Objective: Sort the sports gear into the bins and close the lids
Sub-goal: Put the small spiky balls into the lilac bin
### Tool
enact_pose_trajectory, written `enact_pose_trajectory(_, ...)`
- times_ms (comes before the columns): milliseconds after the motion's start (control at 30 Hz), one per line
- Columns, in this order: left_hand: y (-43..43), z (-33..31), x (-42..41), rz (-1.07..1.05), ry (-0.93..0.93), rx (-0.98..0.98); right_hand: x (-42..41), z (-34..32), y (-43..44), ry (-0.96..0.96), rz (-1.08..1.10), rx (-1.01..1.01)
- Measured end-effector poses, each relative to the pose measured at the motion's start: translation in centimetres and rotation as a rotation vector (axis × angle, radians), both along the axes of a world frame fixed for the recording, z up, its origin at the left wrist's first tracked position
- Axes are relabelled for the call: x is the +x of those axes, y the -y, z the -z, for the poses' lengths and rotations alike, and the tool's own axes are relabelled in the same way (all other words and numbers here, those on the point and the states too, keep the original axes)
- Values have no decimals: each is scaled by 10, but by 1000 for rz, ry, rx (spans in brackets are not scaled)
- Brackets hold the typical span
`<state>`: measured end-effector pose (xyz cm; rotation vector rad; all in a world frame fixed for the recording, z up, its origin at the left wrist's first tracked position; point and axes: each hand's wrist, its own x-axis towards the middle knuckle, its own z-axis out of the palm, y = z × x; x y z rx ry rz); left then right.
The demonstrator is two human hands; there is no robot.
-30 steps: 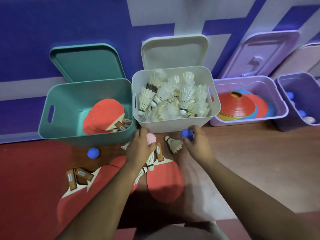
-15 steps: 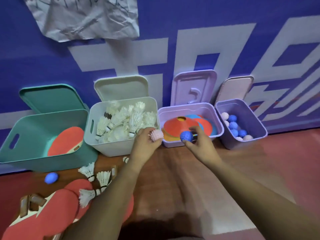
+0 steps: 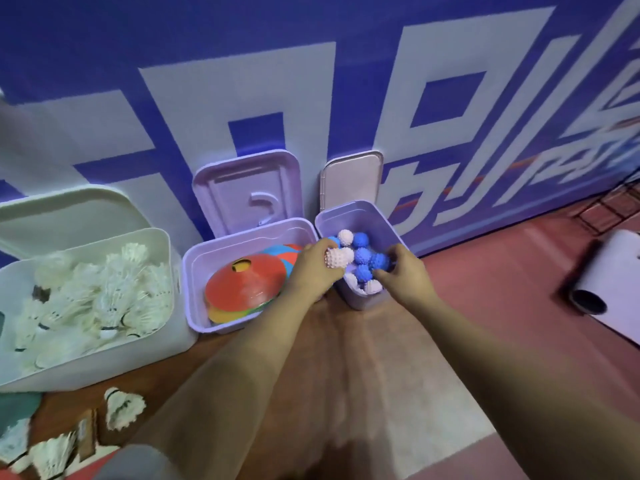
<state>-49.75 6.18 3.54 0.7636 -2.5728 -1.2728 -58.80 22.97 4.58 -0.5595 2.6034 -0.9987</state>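
Note:
My left hand (image 3: 313, 268) grips a pale pink spiky ball (image 3: 335, 258) over the left rim of the small lilac bin (image 3: 360, 301). My right hand (image 3: 401, 271) holds a blue spiky ball (image 3: 380, 262) over the same bin's right side. Inside lie several blue and pale spiky balls (image 3: 362, 254). Its lid (image 3: 351, 178) leans open against the wall. To the left, a wider lilac bin (image 3: 201, 306) holds stacked flat cones (image 3: 244, 289), lid (image 3: 246, 192) open behind. A white bin (image 3: 104, 365) at far left is full of shuttlecocks.
Loose shuttlecocks (image 3: 123, 408) and paddle handles (image 3: 85, 434) lie on the floor at lower left. A white cylinder-shaped device (image 3: 609, 289) sits on the floor at right. The blue and white wall (image 3: 311, 81) runs right behind the bins.
Both hands have carried their balls rightward, from in front of the cone bin to over the small ball bin. My view has swung right; the teal bin has left the frame.

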Motion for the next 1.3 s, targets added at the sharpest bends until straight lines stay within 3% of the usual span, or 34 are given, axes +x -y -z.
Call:
enact_pose_trajectory(300,-12,56,-46,107,93,-52,-32,44,-1,51,-11,70)
enact_pose_trajectory(500,14,46,-6,-44,35,-27,-5,14,20,15,-82,-53)
enact_pose_trajectory(633,46,30,63,-190,29,-15,38,-1,55,-23,-245,-100)
enact_pose_trajectory(1000,113,-4,358,-659,186,-136,227,-6,159,-13,-649,-154)
enact_pose_trajectory(1167,124,16,465,-632,306,-69,316,15,179,128,-719,-79)
enact_pose_trajectory(1300,127,42,522,-618,357,57,380,43,189,270,-655,48)
